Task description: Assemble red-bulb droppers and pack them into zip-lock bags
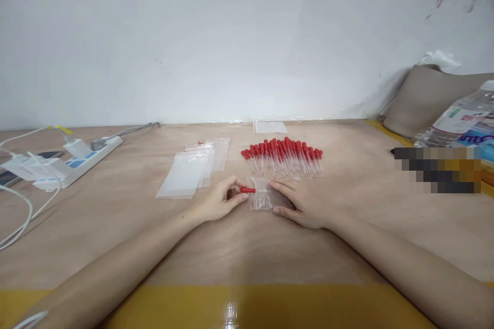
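My left hand [227,198] pinches a dropper [247,190] by its red rubber bulb. The dropper's clear tube points right, into the mouth of a small clear zip bag [260,200] lying on the table. Across the right part of this bag rests my right hand [303,203], fingers at its far edge and thumb at its near edge, gripping it; the palm hides that end. Just beyond the hands lies a row of more droppers [283,157], red bulbs towards the wall. A fanned stack of zip bags [185,169] is left of my left hand.
Another flat bag [269,127] lies near the wall. A white power strip [83,164] with plugs and cables occupies the left. Plastic bottles [457,121] lie at the right, with a blurred patch in front of them. Yellow tape [231,303] runs along the table's front edge.
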`<state>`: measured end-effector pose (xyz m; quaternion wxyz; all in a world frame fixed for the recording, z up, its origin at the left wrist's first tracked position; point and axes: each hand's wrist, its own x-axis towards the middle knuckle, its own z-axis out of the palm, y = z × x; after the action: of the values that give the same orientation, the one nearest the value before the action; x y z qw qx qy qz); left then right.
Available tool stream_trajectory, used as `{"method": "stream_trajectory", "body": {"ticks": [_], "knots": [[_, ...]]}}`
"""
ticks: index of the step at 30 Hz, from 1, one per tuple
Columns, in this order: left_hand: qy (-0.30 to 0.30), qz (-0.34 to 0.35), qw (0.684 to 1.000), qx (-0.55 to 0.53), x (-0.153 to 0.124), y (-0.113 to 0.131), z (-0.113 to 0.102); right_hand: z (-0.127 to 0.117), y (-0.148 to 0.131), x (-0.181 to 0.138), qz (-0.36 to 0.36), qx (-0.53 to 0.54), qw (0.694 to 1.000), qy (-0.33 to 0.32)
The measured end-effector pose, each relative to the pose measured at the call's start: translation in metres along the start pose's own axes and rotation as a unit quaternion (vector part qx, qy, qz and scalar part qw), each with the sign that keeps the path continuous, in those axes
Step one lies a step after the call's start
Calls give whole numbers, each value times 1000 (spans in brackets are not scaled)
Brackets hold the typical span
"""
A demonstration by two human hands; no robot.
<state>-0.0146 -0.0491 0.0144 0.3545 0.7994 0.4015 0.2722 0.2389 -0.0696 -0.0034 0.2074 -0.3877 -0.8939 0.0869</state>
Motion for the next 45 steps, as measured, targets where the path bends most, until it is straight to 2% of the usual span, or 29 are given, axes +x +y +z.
{"method": "stream_trajectory", "body": {"ticks": [4,9,13,16,18,23,26,31,36,39,41,45], "knots": [[-60,41,997,16,7,5,-3,1,1,0,-5,12,1000,5],[-34,70,996,43,12,-5,4,-1,-3,0,-1,38,999,7],[-26,102,992,63,11,-4,4,-9,4,-4,-4,85,996,33],[-45,89,994,45,11,1,2,-17,16,-12,4,101,994,48],[-56,77,995,42,11,2,2,-19,24,-17,7,104,994,34],[-34,49,998,28,14,-1,8,-14,32,-21,18,97,995,0],[-23,40,999,27,18,-5,12,-11,32,-19,13,102,995,-3],[32,44,996,64,20,-11,14,-12,29,-18,10,94,996,5],[13,60,995,84,7,-11,3,-9,17,-14,1,73,997,21],[19,35,993,111,1,-10,-4,-6,10,-11,-8,90,996,23],[19,24,993,110,0,-9,-4,-4,8,-9,-3,98,995,27],[17,45,994,95,7,-14,1,-3,9,-8,14,118,992,33]]}}
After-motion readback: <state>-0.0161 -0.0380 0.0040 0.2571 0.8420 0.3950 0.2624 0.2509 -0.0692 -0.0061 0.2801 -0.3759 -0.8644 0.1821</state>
